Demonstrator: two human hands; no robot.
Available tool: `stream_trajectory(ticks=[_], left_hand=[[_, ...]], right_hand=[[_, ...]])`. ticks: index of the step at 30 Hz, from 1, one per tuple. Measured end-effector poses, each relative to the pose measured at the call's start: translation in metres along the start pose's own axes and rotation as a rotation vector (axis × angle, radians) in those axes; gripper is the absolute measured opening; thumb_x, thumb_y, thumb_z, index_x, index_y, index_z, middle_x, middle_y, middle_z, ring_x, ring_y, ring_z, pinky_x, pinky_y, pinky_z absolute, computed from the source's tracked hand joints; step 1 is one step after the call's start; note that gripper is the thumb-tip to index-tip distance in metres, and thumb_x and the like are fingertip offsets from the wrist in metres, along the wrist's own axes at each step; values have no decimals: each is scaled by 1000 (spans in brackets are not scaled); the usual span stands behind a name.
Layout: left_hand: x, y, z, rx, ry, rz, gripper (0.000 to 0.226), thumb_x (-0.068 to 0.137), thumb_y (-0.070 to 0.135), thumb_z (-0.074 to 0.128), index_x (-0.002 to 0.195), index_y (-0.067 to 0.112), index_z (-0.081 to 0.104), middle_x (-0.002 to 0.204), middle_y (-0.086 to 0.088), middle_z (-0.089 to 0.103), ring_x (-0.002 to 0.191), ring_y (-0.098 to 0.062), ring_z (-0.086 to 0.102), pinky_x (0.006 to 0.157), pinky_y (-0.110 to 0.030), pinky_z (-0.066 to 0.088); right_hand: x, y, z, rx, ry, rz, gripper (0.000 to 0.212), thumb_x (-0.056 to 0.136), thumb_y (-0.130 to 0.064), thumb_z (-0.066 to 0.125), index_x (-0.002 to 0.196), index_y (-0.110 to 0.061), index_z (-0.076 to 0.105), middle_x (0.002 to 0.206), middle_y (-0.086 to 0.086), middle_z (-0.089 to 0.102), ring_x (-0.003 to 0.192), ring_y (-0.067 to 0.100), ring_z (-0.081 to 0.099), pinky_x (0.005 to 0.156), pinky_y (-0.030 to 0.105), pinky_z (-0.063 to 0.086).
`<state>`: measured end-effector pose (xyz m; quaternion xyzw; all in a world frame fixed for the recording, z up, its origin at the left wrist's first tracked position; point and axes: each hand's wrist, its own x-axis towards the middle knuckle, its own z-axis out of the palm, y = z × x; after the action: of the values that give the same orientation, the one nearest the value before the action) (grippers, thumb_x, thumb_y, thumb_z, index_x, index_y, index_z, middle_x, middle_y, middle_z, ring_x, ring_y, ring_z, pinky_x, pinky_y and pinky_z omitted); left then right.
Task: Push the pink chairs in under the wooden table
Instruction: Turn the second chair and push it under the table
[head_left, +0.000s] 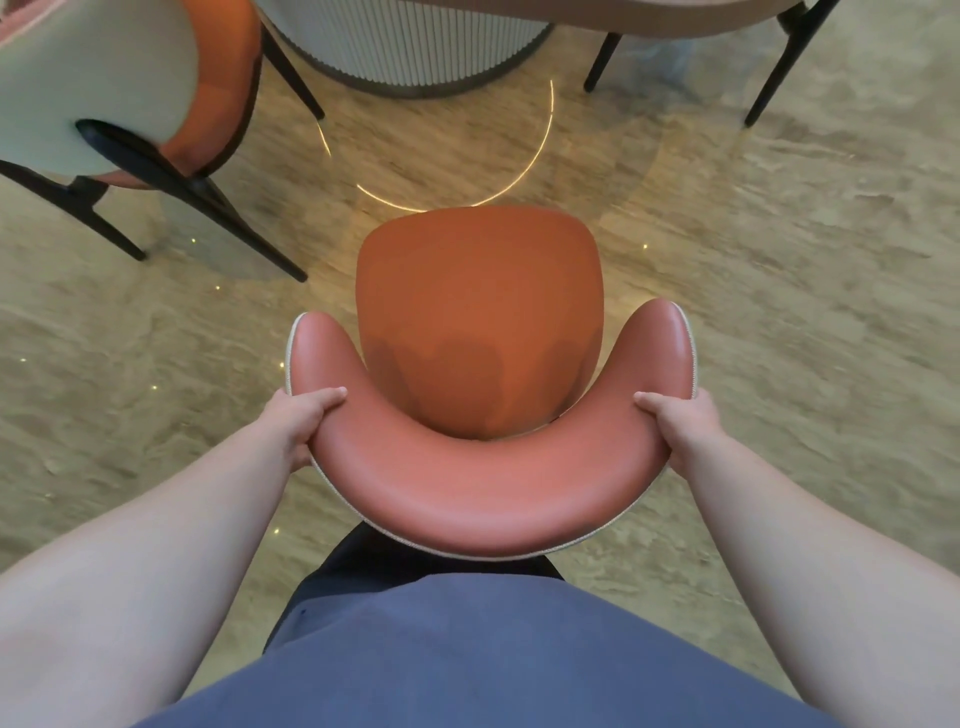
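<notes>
A pink chair (483, 499) with a curved padded backrest and an orange-brown seat stands right in front of me, seat facing the table. My left hand (304, 421) grips the left side of the backrest, thumb on top. My right hand (680, 423) grips the right side the same way. The wooden table's edge (675, 18) runs along the top of the view, over a ribbed round pedestal base (410, 52). A stretch of bare floor lies between the seat's front and the pedestal.
A second pink chair (156, 93) with a pale outer back and black legs stands at the upper left, angled towards the table. Black legs of a third chair (769, 73) show at the upper right. The floor (779, 260) is glossy beige stone.
</notes>
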<state>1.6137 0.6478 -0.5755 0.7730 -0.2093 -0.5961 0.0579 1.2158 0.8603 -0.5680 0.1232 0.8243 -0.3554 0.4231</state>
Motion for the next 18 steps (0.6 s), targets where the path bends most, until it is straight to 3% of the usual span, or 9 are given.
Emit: stream_trajectory(ticks=[6, 10, 12, 16, 18], left_hand=[[3, -7, -2, 95, 87, 164, 63, 78, 15, 81, 134, 3, 55, 124, -20, 67, 106, -37, 69, 94, -56, 57], [2, -8, -2, 122, 87, 213, 55, 81, 13, 78, 132, 4, 58, 122, -19, 68, 107, -37, 69, 96, -54, 56], [3, -8, -3, 146, 83, 219, 49, 82, 13, 77, 128, 7, 61, 120, -17, 69, 105, -36, 69, 93, -52, 57], [2, -5, -7, 190, 81, 239, 35, 82, 16, 77, 114, 15, 63, 113, -13, 72, 89, -28, 70, 69, -37, 56], [2, 2, -7, 205, 81, 246, 34, 82, 16, 77, 113, 14, 64, 113, -14, 72, 93, -31, 71, 71, -39, 57]], right_hand=[[4, 5, -2, -66, 14, -46, 55, 77, -9, 78, 128, -14, 58, 110, 8, 69, 87, 22, 67, 65, 30, 51], [7, 5, -3, -85, 14, -65, 50, 78, -8, 76, 125, -15, 59, 110, 9, 69, 94, 28, 68, 76, 36, 53], [8, 7, -4, -97, 19, -74, 46, 78, -8, 76, 121, -16, 60, 109, 9, 70, 94, 29, 68, 79, 38, 55], [7, 6, -3, -115, 34, -114, 42, 77, -8, 75, 117, -15, 62, 106, 9, 71, 94, 30, 69, 84, 42, 57], [7, 0, -1, -117, 43, -142, 40, 77, -8, 74, 115, -14, 62, 105, 10, 70, 93, 30, 68, 82, 39, 56]])
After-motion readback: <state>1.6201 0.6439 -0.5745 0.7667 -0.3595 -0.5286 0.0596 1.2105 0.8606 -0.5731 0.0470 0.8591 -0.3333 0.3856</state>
